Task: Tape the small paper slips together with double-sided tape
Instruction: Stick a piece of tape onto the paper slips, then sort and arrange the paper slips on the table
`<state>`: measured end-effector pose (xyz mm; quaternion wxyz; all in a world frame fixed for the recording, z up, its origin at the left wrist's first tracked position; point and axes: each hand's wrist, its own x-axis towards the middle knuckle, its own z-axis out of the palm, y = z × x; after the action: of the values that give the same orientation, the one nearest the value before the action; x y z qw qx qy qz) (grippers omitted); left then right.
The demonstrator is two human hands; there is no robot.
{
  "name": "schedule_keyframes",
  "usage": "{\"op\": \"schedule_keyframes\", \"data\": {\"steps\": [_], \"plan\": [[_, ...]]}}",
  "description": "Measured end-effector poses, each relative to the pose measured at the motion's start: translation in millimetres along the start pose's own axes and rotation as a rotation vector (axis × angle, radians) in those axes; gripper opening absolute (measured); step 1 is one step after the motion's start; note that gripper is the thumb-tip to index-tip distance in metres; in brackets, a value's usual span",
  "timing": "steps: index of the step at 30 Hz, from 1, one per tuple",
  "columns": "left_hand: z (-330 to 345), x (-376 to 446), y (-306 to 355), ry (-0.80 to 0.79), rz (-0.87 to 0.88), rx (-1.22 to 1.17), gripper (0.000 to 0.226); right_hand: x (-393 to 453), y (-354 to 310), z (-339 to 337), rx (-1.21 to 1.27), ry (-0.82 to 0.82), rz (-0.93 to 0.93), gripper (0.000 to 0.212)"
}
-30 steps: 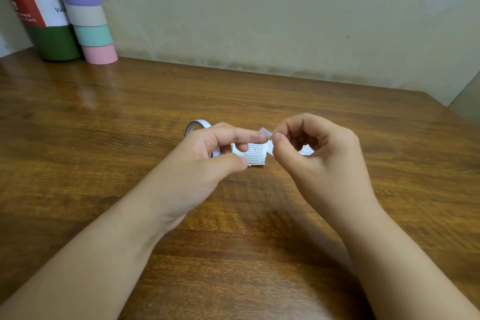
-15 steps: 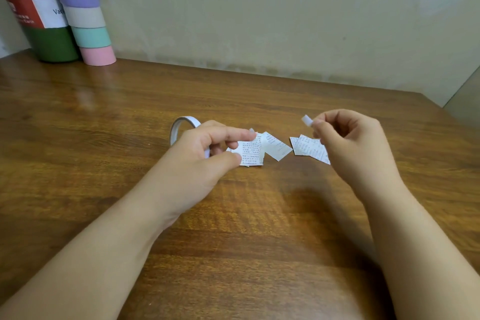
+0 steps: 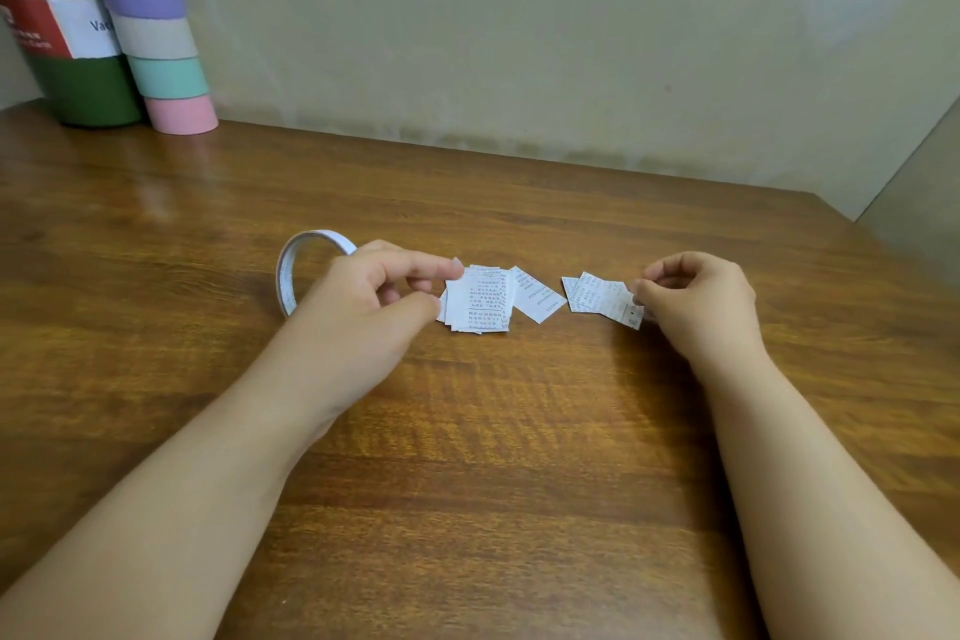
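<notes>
Left hand (image 3: 363, 307): centre of frame, thumb and forefinger pinching the left edge of the stacked slips (image 3: 478, 299).
Right hand (image 3: 696, 299): centre right, fingers curled, tips pinching the edge of the loose slips (image 3: 597, 296) lying on the bench (image 3: 467, 457).
Tape roll (image 3: 291, 270): upright, behind the left hand.

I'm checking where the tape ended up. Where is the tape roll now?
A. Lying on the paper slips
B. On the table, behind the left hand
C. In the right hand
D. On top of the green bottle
B: the tape roll stands on edge on the table just behind the left hand.
</notes>
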<state>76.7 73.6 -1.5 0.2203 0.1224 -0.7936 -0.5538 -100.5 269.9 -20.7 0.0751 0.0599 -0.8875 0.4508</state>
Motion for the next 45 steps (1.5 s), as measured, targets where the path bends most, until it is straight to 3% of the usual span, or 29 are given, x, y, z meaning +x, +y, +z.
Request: {"op": "schedule_keyframes", "data": {"steps": [6,11,15,18,21,26,34,40,43,45], "plan": [[-2.2,1.3,-0.9,0.034,-0.041,-0.017,0.032,-12.1,-9.6,-0.8,-0.045,-0.022,-0.128,0.008],[-2.9,1.7,-0.1,0.059,-0.055,-0.031,0.03,-38.7,-27.4,13.8,-0.119,-0.219,-0.367,0.005],[-3.3,3.1,-0.2,0.07,-0.063,-0.023,0.03,-54.8,-42.4,36.6,-0.342,-0.42,-0.607,0.042],[-3.7,2.8,0.5,0.078,-0.072,-0.023,0.03,-57.7,-48.8,46.8,-0.454,-0.479,-0.604,0.056],[-4.9,2.9,0.8,0.082,-0.089,-0.017,0.029,-56.3,-48.4,48.0,-0.397,-0.457,-0.523,0.049],[-5.9,2.3,1.7,0.08,-0.098,-0.018,0.028,-54.9,-47.2,46.6,-0.366,-0.397,-0.656,0.018],[-5.2,1.9,2.4,0.102,-0.085,-0.04,0.027,-53.7,-42.3,54.5,-0.422,-0.222,-0.851,0.011],[-5.5,2.3,0.3,0.103,-0.08,-0.041,0.027,-58.8,-47.4,47.6,-0.34,-0.304,-0.703,0.016],[-6.0,2.6,-0.3,0.105,-0.089,-0.038,0.027,-57.5,-50.4,40.7,-0.268,-0.109,-0.797,0.009],[-6.5,3.0,-0.7,0.106,-0.088,-0.041,0.028,-59.1,-56.7,29.3,-0.047,-0.037,-0.679,0.008]]}}
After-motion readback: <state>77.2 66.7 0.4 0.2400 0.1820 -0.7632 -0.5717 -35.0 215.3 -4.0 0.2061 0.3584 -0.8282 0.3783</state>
